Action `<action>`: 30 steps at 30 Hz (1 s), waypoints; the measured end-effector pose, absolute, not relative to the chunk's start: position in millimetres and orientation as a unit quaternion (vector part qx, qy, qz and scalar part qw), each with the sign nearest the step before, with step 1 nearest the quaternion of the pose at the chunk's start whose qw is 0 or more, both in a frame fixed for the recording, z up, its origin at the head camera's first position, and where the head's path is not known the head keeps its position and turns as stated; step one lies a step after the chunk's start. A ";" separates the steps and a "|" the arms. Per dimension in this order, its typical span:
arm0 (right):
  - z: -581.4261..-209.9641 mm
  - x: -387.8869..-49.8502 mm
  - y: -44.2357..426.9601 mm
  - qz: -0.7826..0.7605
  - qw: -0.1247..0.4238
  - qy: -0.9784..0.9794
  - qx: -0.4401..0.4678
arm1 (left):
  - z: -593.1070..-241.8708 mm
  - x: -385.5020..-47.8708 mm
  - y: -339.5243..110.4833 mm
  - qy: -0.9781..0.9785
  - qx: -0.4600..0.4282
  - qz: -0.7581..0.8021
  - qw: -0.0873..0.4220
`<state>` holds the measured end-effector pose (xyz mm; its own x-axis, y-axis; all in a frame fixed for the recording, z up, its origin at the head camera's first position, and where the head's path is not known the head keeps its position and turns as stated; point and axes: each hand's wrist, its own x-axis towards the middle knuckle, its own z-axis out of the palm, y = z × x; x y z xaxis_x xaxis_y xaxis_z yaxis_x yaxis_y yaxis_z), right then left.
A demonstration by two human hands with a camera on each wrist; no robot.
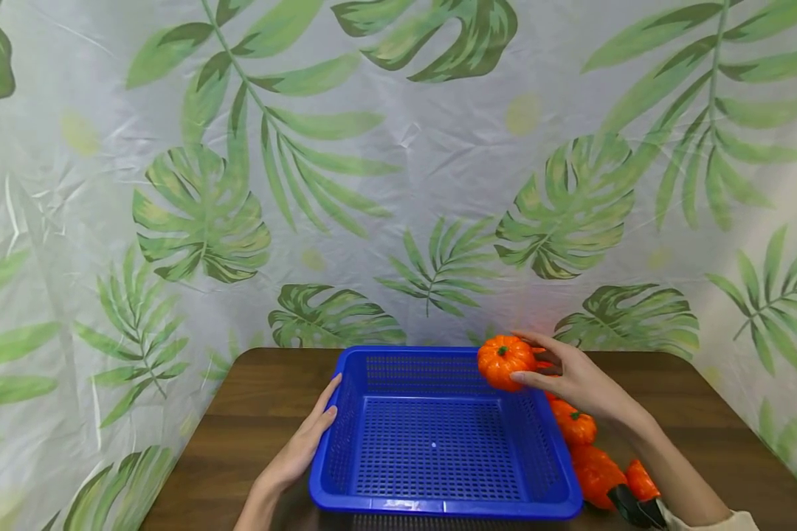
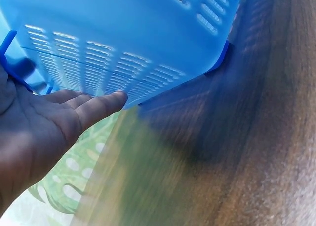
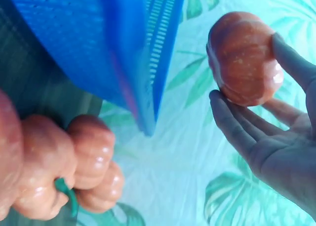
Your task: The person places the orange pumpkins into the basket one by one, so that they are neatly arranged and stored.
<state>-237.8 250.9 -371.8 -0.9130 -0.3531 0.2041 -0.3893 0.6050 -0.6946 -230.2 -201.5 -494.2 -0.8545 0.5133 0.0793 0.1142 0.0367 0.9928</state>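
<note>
A blue plastic basket (image 1: 438, 505) with perforated walls stands on the table. My right hand (image 1: 581, 376) pinches a small orange pumpkin (image 1: 505, 361) between thumb and fingers, over the basket's far right corner. In the right wrist view the pumpkin (image 3: 244, 58) is held clear of the basket (image 3: 123, 53). At the basket's left side, my left hand (image 1: 302, 446) rests against the rim. The left wrist view shows that hand (image 2: 44, 119) with fairly straight fingers along the basket's outer wall (image 2: 113, 28); its thumb is hidden there.
Several more orange pumpkins (image 1: 598, 476) lie along the basket's right side, partly hidden by my right arm. The wooden table (image 1: 239, 398) extends on both sides of the basket. A leaf-patterned curtain (image 1: 405, 184) hangs behind it.
</note>
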 end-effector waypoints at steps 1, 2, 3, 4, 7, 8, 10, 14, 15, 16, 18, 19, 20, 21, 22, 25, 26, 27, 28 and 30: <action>-370.2 -239.8 247.6 0.387 0.022 -0.897 0.211 | -494.2 -230.2 -201.9 0.704 0.223 0.657 0.151; -368.8 -241.7 244.2 0.385 0.018 -0.898 0.214 | -494.3 -230.1 -202.2 0.705 0.222 0.657 0.150; -367.4 -243.6 240.8 0.383 0.015 -0.898 0.217 | -494.3 -230.0 -202.5 0.706 0.221 0.656 0.150; -366.2 -245.9 237.4 0.386 0.008 -0.895 0.222 | -494.3 -229.9 -202.6 0.707 0.221 0.655 0.149; -363.6 -252.4 226.9 0.401 -0.015 -0.884 0.239 | -494.4 -229.8 -203.1 0.708 0.219 0.654 0.149; -363.2 -254.6 223.5 0.403 -0.020 -0.882 0.243 | -494.3 -229.8 -203.1 0.708 0.218 0.655 0.149; -363.0 -259.0 216.7 0.402 -0.027 -0.880 0.253 | -494.2 -230.0 -202.9 0.708 0.217 0.655 0.149; -362.9 -266.3 204.9 0.375 -0.018 -0.887 0.269 | -494.2 -231.2 -201.9 0.706 0.220 0.656 0.150; -362.8 -268.3 202.2 0.370 -0.018 -0.887 0.275 | -494.2 -231.7 -201.6 0.705 0.223 0.656 0.151; -362.5 -270.2 199.8 0.369 -0.018 -0.886 0.280 | -494.2 -232.0 -201.3 0.703 0.224 0.658 0.151; -361.8 -274.0 194.3 0.372 -0.025 -0.882 0.288 | -494.3 -232.5 -200.9 0.700 0.227 0.660 0.152; -361.4 -275.7 191.2 0.378 -0.032 -0.878 0.293 | -494.3 -232.5 -200.7 0.699 0.226 0.661 0.152; -361.4 -277.8 187.9 0.381 -0.038 -0.874 0.300 | -494.5 -232.4 -200.6 0.699 0.226 0.661 0.151; -361.5 -279.8 184.3 0.385 -0.045 -0.869 0.307 | -494.7 -232.2 -200.5 0.700 0.226 0.661 0.151; -361.6 -281.5 180.5 0.390 -0.052 -0.865 0.312 | -494.8 -231.8 -200.4 0.701 0.224 0.660 0.151; -363.4 -286.2 167.7 0.396 -0.068 -0.855 0.327 | -494.6 -230.6 -200.0 0.705 0.224 0.656 0.148; -364.5 -287.8 163.5 0.395 -0.071 -0.854 0.332 | -494.6 -230.3 -200.0 0.706 0.225 0.655 0.147; -365.5 -289.0 159.2 0.396 -0.075 -0.852 0.334 | -494.2 -230.1 -200.0 0.706 0.225 0.655 0.146; -366.7 -290.1 155.0 0.397 -0.079 -0.850 0.336 | -494.0 -230.1 -200.0 0.706 0.226 0.655 0.146; -369.3 -292.2 147.2 0.401 -0.089 -0.846 0.340 | -493.4 -230.0 -200.1 0.705 0.226 0.656 0.144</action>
